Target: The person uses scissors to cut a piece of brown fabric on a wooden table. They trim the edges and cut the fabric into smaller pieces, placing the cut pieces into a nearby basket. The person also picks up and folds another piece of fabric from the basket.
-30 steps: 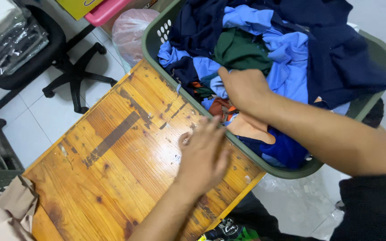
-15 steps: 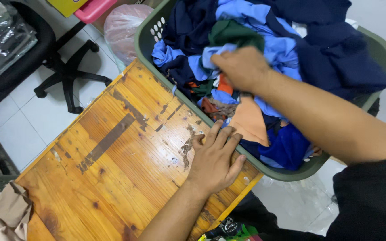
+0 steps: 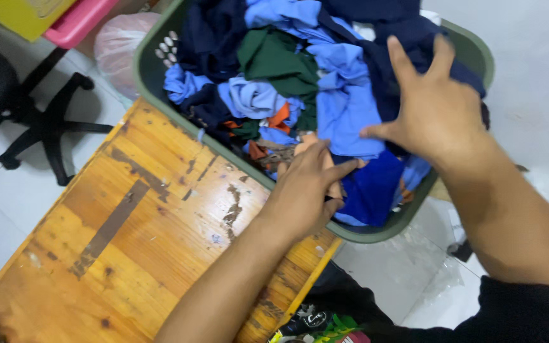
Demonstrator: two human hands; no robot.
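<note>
The left hand (image 3: 305,190) reaches over the near rim of the green laundry basket (image 3: 150,63), its fingers curled around a peach-coloured piece of cloth (image 3: 306,141) that lies at the edge of the heap, just beside a royal blue garment (image 3: 371,187). The right hand (image 3: 436,108) is spread wide, fingers splayed and palm down, resting on the dark navy clothing (image 3: 408,28) toward the far right side of the basket, gripping nothing. The basket is piled with tangled clothes: light blue shirts (image 3: 344,108) through the middle, a dark green garment (image 3: 274,60) further back, and bits of orange fabric (image 3: 279,117) poking out near the front. The basket sits against the far edge of a worn, scuffed wooden table (image 3: 128,235), partly overhanging it. To the left, on the white tiled floor (image 3: 1,184), stands the base of a black office chair (image 3: 49,124), with a pink plastic bag (image 3: 119,47) just behind the basket's corner.
</note>
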